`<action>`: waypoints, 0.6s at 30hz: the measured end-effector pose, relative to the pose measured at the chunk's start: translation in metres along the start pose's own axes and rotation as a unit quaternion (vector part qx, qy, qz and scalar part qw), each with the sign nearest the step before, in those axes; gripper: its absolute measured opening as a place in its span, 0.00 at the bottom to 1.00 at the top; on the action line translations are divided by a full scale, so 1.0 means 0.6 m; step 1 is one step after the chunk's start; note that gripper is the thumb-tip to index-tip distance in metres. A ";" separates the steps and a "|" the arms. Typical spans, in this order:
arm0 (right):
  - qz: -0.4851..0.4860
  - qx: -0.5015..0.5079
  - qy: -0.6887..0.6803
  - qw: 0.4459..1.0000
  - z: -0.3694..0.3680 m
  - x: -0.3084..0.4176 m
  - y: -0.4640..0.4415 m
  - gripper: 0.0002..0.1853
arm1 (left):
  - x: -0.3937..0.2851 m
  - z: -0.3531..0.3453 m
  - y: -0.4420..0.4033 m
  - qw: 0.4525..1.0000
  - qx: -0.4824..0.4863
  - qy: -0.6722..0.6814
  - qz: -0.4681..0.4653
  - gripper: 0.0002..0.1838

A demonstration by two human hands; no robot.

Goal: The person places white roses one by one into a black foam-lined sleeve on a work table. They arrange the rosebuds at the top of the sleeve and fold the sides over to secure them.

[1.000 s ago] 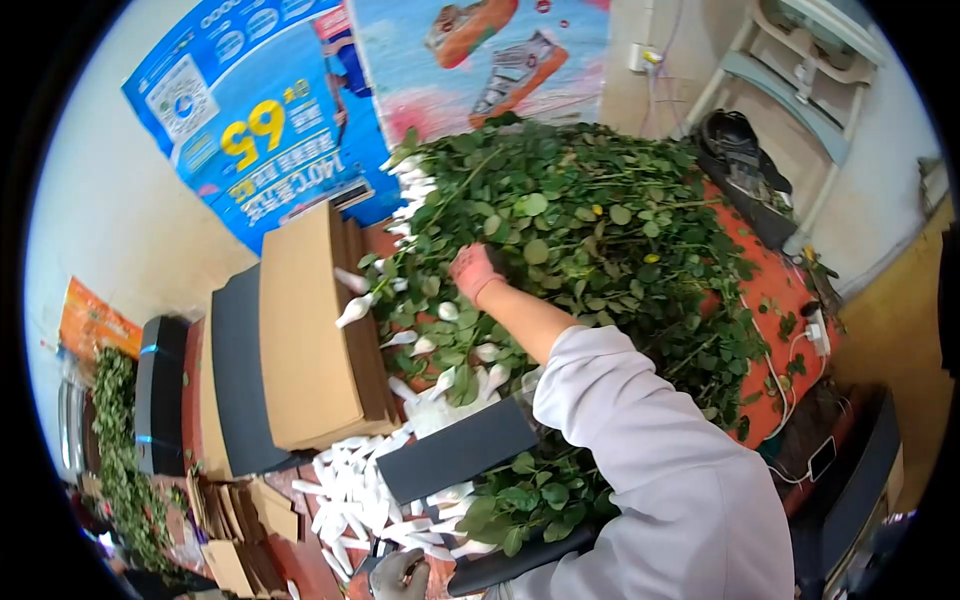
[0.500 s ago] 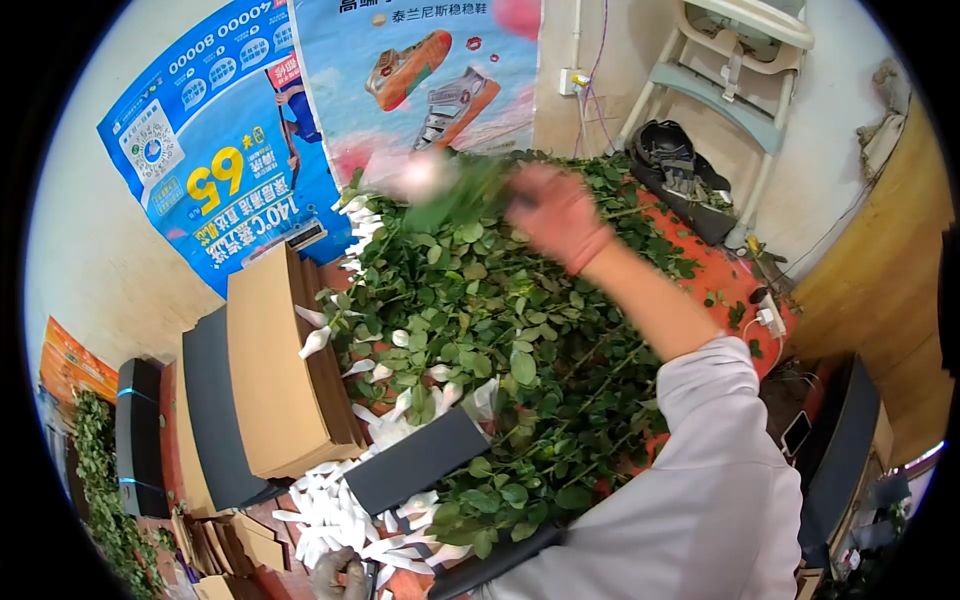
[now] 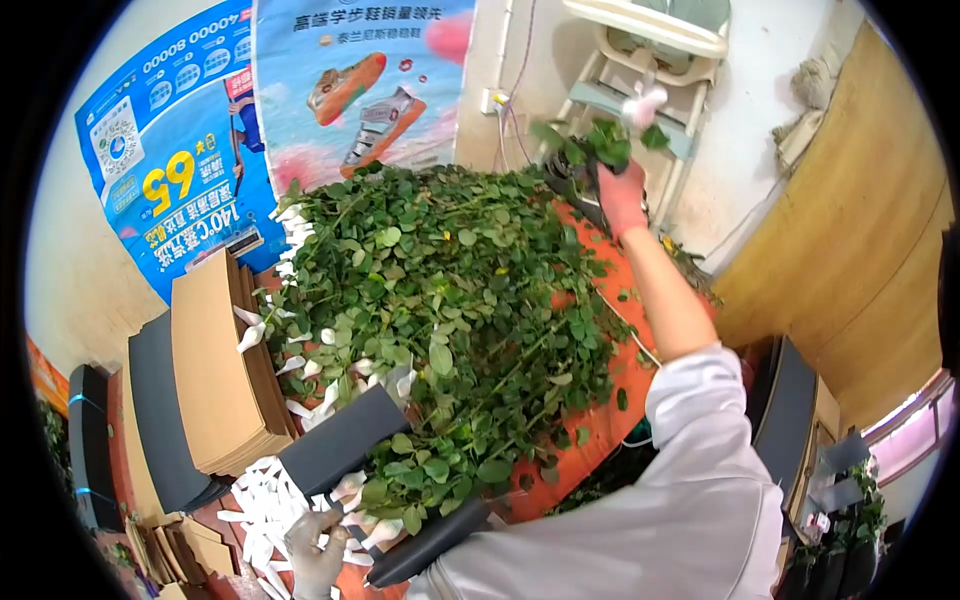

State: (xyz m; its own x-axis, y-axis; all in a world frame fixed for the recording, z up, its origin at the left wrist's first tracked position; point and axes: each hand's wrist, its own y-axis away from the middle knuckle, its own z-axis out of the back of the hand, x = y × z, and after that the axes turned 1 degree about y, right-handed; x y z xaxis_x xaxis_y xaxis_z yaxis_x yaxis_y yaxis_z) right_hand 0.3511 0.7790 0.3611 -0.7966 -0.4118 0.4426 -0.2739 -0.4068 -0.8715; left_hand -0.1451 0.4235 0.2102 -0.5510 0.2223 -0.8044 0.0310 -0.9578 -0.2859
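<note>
My right hand (image 3: 622, 197), in a pinkish-red glove, is closed around a leafy rose stem (image 3: 606, 145) over the far right table edge. The rose's pale pink-white head (image 3: 643, 104) points up and is somewhat blurred. My left hand (image 3: 315, 550), in a grey glove, is low in the view beside a pile of white sleeves (image 3: 262, 510). Its fingers are loosely bent and apart, and nothing shows between them. Several white-sleeved rose heads (image 3: 382, 532) lie just right of it. A large heap of leafy rose stems (image 3: 450, 290) covers the table.
A dark grey box (image 3: 343, 440) lies at the heap's near left. Stacked brown cardboard (image 3: 220, 360) and dark sheets (image 3: 165, 410) stand at left. A black roll (image 3: 430, 545) lies in front. Beyond the orange-red tabletop (image 3: 590, 440) stands a high chair (image 3: 650, 60) by the wall.
My right hand has carried the rose from over the back of the heap rightward, past the table edge. The view has turned right. My left hand stays by the white sleeves.
</note>
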 end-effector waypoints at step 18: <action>-0.049 0.120 0.100 0.987 0.059 0.059 -0.125 0.20 | -0.005 0.035 0.001 0.999 0.034 -0.002 0.020 0.08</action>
State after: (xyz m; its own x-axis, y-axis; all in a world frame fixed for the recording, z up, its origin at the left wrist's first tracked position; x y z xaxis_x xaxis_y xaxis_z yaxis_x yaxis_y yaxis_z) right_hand 0.3625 0.7662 0.4495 -0.8695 -0.2008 0.4513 -0.2396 -0.6276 -0.7408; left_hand -0.1608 0.4186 0.2237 -0.5536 0.1821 -0.8126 -0.0029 -0.9762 -0.2168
